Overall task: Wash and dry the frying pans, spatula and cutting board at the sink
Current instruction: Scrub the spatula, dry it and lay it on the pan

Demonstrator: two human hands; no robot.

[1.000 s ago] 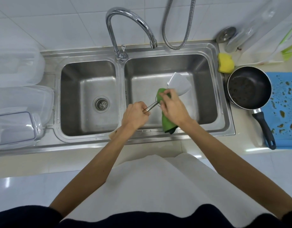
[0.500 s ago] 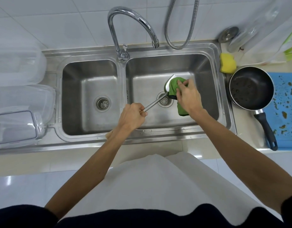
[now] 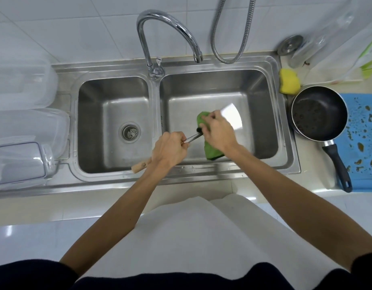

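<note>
One spatula (image 3: 232, 117), one pan (image 3: 319, 111), one cloth (image 3: 212, 151)

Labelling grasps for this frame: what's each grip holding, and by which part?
Left grip holds the spatula by its handle; right grip pinches the green cloth at its upper end against the spatula's neck.

Bright, cool, even light falls from above, leaving only soft shadows in the sink (image 3: 201, 176) beneath the left hand (image 3: 170, 149). The spatula (image 3: 233, 116) blade just past the right hand (image 3: 219, 130) is blown out white, and the faucet (image 3: 143, 45) glints. The green cloth (image 3: 212, 151) looks sharp. Far beyond the right hand the hose (image 3: 215, 28) is smeared, and straight lines bow at the frame edges.
</note>
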